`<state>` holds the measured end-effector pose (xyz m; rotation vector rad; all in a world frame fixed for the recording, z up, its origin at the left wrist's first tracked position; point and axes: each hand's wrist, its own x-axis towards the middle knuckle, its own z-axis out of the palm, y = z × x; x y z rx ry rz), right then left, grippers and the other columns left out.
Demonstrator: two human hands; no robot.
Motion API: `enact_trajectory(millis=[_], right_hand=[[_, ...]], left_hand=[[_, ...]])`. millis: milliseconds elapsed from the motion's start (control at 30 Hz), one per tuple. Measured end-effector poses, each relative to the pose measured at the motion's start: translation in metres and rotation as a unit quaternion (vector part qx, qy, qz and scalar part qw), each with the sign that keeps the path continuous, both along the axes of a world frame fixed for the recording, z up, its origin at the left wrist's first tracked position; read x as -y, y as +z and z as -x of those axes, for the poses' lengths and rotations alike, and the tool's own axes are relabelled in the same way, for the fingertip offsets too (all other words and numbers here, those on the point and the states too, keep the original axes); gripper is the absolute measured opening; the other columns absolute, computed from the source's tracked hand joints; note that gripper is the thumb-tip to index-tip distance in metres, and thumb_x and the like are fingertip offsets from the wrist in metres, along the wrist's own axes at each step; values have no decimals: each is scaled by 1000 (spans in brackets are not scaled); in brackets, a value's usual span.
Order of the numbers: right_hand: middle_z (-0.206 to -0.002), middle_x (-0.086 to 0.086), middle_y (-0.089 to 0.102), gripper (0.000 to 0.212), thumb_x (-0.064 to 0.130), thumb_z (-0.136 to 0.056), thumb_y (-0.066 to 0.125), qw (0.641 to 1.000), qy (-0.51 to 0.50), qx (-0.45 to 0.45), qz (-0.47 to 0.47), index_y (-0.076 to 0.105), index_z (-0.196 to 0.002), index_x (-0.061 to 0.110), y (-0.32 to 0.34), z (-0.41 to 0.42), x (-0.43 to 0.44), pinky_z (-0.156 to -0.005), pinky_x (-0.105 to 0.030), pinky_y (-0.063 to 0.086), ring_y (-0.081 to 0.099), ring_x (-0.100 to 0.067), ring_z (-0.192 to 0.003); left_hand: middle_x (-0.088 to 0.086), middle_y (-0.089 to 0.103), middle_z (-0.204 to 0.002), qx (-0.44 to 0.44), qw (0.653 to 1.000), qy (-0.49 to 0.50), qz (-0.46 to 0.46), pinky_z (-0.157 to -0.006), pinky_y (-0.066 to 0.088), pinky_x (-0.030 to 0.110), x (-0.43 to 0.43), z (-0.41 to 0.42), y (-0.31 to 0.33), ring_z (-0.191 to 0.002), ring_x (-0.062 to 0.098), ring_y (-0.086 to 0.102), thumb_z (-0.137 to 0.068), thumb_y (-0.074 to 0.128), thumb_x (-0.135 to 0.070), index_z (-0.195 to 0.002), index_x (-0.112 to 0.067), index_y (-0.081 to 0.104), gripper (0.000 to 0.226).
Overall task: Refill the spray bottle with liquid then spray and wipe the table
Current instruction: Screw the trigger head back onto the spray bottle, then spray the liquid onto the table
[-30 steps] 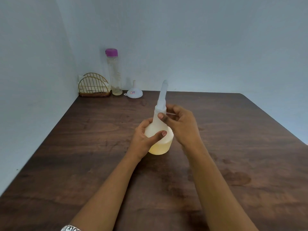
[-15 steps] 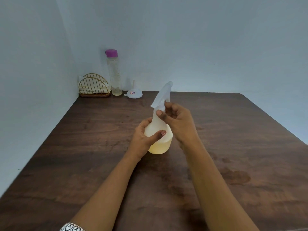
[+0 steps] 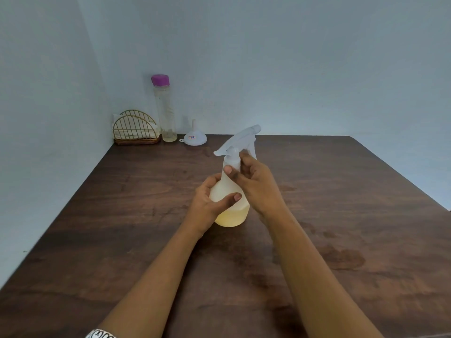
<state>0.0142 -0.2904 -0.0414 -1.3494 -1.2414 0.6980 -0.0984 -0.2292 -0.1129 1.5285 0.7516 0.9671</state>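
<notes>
I see a bench (image 3: 341,191) of dark wood grain, matt and blotchy, and a spray bottle (image 3: 233,215) of frosted translucent plastic. Behind, the funnel (image 3: 195,138) is smooth white plastic, the tall bottle (image 3: 166,113) clear with a purple plastic cap (image 3: 160,80), the napkin holder (image 3: 134,129) gold-toned wire.

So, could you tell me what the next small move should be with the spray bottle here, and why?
Probably twist the collar snug with the right hand. Its fingers pinch it below the trigger head, while the left hand grips the spray bottle, standing on the table with yellowish liquid inside. Whether the thread is seated is not visible.
</notes>
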Motion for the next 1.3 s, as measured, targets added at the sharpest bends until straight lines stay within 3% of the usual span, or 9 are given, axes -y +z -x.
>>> enact_trajectory(millis=[133,333,500,600,700,800,1000,1167,1300], right_hand=[[-94,0,72,31,22,-80,73,996,-50,-72,-12,67,-109,12,-3,6,-4,-87,-37,55,68,-12,-92],[-87,4,73,27,36,-77,75,970,-234,12,-59,72,-96,16,-9,29,-7,-74,-24,54,66,-5,-79],[-69,14,63,17,38,-78,73,978,-195,51,-46,68,-83,22,-2,22,-1,-66,-23,49,59,-2,-65],[-78,4,70,26,39,-79,71,990,-123,68,13,69,-87,14,5,3,2,-75,-35,55,66,-11,-76],[-91,-2,72,31,39,-81,69,995,-69,65,26,69,-97,12,6,-5,4,-83,-41,55,67,-17,-89],[-88,5,66,33,39,-84,66,990,-110,93,5,67,-101,12,3,1,4,-77,-29,52,63,-12,-88],[-65,9,59,26,49,-82,64,972,-205,111,-30,56,-70,27,-8,14,-2,-60,-25,43,53,-5,-62],[-110,6,61,43,41,-79,71,983,-182,25,-29,56,-114,20,-7,17,6,-83,-27,48,57,-9,-100],[-115,-1,44,53,29,-76,76,970,-233,-62,-37,39,-113,19,-1,24,7,-76,-20,44,50,-14,-101]], left_hand=[[3,68,-112,-15,1000,13,-15,-89,53,49,1,0,-1,-103,21,65,-60,77,-50,-121,-29,58,67],[0,67,-107,-11,990,120,-74,-86,54,37,20,-15,0,-99,13,64,-65,75,-35,-117,-17,58,57],[-7,53,-118,-58,987,118,-94,-84,43,15,29,-13,4,-103,-3,51,-73,79,-31,-117,-31,47,55],[-9,43,-138,-78,997,-25,7,-101,44,30,15,12,3,-122,8,48,-61,85,-47,-118,-53,45,71],[-9,47,-137,-92,992,-77,42,-103,46,42,8,22,3,-126,16,49,-54,87,-46,-113,-67,43,76],[-11,54,-129,-89,994,-58,22,-100,49,38,7,18,3,-119,11,55,-52,87,-42,-117,-56,43,80],[-9,58,-124,-99,994,31,-22,-93,52,33,26,10,2,-114,10,57,-46,80,-54,-131,-36,44,94],[-2,52,-134,-163,977,112,-80,-96,48,39,48,-2,6,-120,16,52,-64,83,-40,-140,-24,38,90],[-2,40,-143,-182,962,147,-140,-95,44,27,85,-10,8,-125,14,47,-75,74,-40,-148,-20,26,90]])
